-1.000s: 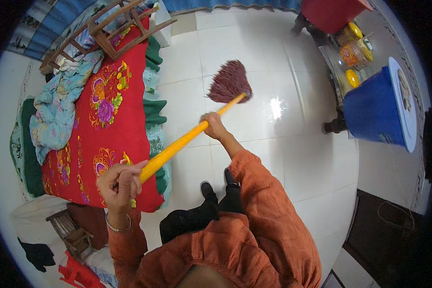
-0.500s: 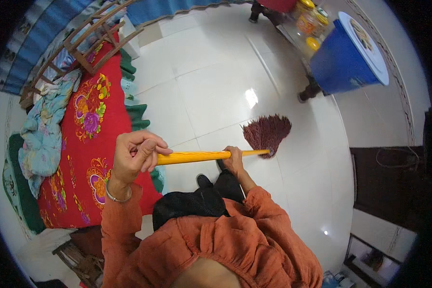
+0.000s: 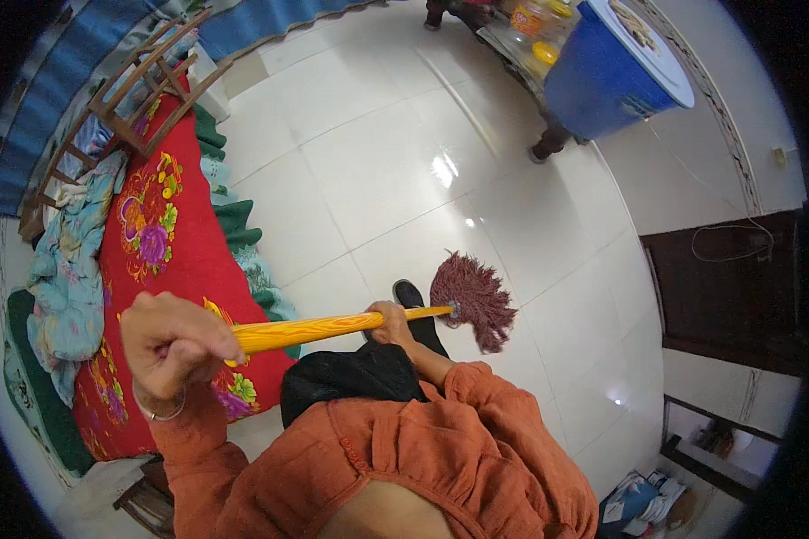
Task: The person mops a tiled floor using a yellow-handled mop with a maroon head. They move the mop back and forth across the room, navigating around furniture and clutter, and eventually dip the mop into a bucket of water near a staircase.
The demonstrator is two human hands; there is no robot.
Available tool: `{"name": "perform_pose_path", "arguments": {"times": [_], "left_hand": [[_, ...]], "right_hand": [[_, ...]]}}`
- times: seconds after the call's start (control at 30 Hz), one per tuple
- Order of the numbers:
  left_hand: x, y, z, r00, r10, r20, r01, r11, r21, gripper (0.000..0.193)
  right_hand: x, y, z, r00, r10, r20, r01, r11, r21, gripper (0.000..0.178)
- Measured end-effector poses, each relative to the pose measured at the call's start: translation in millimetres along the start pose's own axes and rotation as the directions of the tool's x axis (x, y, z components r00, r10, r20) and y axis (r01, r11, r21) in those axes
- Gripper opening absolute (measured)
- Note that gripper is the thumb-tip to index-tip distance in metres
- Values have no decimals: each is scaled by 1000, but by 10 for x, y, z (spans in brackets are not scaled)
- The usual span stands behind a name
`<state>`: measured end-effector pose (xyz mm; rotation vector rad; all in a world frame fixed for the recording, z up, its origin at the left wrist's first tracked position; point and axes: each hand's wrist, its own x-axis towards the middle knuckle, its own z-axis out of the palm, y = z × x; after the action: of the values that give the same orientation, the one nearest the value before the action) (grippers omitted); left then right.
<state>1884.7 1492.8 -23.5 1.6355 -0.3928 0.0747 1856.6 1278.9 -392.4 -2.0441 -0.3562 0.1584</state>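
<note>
Your left hand [image 3: 173, 346] and right hand [image 3: 389, 323], fingers curled round one yellow handle [image 3: 319, 330], one maroon mop head [image 3: 478, 295], one labelled jar [image 3: 528, 19] far right

Mop [image 3: 346, 324]: handle [image 3: 288, 332] yellow, orange wood-grain streaks, maroon strand head [image 3: 476, 301], greyish collar at the joint. Handle tilted, left end raised, running down to the right. Head at right end, strands fanned toward far and near, over white tile floor [image 3: 333, 198].
</note>
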Motion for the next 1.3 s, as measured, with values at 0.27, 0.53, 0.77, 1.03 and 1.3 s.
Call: {"name": "perform_pose_path", "arguments": {"times": [0.27, 0.53, 0.77, 1.03, 1.3], "left_hand": [[-668, 440, -304, 975, 28, -219, 4, 989, 145, 31], [-1145, 552, -227, 822, 2, -570, 198, 936, 290, 24], [-353, -202, 250, 411, 182, -893, 368, 864, 345, 21], [1466, -1294, 443, 661, -208, -721, 707, 495, 505, 16], [2467, -1946, 245, 754, -206, -623, 604, 590, 536, 24]], "right_hand": [[526, -241, 634, 902, -354, 248, 318, 932, 175, 11], [1524, -715, 1218, 451, -476, 755, 463, 848, 258, 18], [3000, -600, 1664, -74, -549, 833, 560, 668, 490, 20], [4643, 374, 2236, 122, -520, 845, 723, 630, 283, 40], [5896, 941, 1613, 368, -534, 761, 734, 670, 116, 30]]}}
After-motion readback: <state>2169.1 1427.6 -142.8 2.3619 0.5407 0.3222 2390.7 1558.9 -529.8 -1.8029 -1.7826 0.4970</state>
